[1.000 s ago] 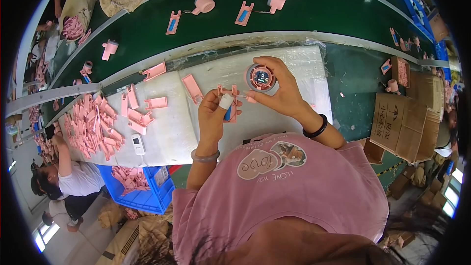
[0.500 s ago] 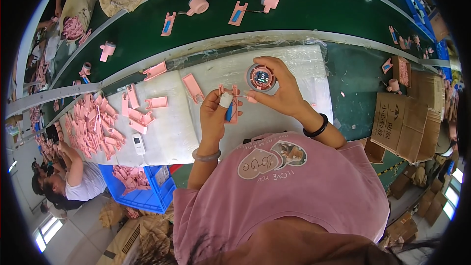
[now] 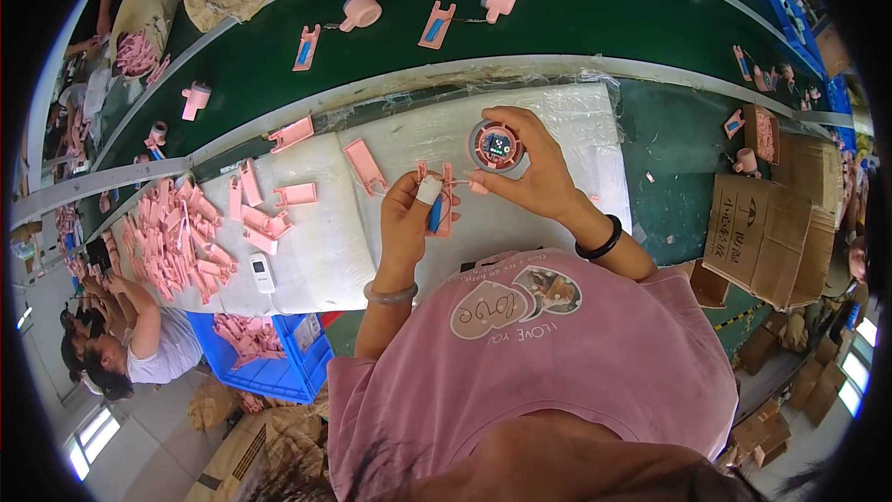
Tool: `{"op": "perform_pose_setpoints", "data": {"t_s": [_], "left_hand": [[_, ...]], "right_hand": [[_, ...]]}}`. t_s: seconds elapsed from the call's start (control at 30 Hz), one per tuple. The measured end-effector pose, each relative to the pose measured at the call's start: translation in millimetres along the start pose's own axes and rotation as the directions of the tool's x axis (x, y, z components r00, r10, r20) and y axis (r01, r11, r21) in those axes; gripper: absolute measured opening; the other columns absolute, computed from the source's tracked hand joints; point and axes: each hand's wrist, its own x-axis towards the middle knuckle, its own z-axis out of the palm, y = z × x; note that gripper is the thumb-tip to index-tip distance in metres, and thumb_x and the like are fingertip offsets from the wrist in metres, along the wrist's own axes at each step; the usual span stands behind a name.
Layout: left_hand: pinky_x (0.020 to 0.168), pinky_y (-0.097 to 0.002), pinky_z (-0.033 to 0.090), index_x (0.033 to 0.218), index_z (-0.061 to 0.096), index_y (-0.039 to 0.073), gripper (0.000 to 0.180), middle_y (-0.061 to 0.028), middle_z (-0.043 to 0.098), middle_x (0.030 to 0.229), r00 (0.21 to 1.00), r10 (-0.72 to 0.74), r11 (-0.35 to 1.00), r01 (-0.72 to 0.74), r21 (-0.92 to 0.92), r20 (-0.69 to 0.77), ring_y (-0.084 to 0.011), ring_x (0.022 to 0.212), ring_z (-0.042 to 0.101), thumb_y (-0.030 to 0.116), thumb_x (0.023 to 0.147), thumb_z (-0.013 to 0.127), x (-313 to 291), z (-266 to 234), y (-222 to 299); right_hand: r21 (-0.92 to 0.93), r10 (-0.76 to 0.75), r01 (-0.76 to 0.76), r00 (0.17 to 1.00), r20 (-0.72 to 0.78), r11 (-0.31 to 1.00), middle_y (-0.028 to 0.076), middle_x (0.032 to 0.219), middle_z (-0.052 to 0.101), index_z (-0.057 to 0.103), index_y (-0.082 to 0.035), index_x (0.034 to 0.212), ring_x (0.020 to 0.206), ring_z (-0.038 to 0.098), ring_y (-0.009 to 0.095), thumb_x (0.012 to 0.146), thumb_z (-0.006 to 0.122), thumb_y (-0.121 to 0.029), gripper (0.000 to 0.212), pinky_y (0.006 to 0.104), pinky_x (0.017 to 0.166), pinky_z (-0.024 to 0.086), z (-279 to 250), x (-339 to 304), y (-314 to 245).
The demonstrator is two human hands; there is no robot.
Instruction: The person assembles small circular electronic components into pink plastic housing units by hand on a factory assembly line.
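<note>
Two held | left grip (image 3: 405,212): pink shell (image 3: 447,216) | right grip (image 3: 537,172): round pink head (image 3: 498,146) | each clasped between thumb and fingers

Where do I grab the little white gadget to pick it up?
Try pinching the white gadget across its middle, thumb and fingers on its two long sides: it's narrow and seems to lie flat. Coming from above and the right looks easiest, since pink pieces lie close beyond its far end and the pink pile is left.
</note>
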Motion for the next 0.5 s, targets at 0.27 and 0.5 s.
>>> {"op": "perform_pose_setpoints", "data": {"t_s": [0.27, 0.5], "left_hand": [[0.062, -0.0316, 0.058, 0.112, 0.052, 0.0, 0.032, -0.0132, 0.063, 0.102, 0.999, -0.043, 0.994, 0.042, -0.097, -0.002, -0.0202, 0.081, 0.066, 0.024, 0.092, 0.054, 4, 3, 0], [0.064, -0.0349, 0.058, 0.119, 0.047, -0.001, 0.033, -0.0137, 0.062, 0.104, 0.991, -0.124, 0.984, 0.13, -0.122, 0.057, -0.0241, 0.082, 0.066, 0.019, 0.093, 0.051, 13, -7, -10]], "right_hand": [[0.0, 0.019, -0.019, 1.0, 0.005, 1.0, 0.013, 0.115, 0.053, 0.049, -0.006, 0.122, 0.103, 0.055, 0.025, 0.063, 0.083, -0.013, 0.069, 0.0323, 0.087, 0.045, 1, 1, 2], [-0.018, 0.041, -0.041, 0.999, 0.0, 0.999, 0.013, 0.116, 0.053, 0.049, -0.006, 0.122, 0.103, 0.055, 0.025, 0.063, 0.082, -0.014, 0.068, 0.0325, 0.087, 0.045, 2, 3, 8]]}}
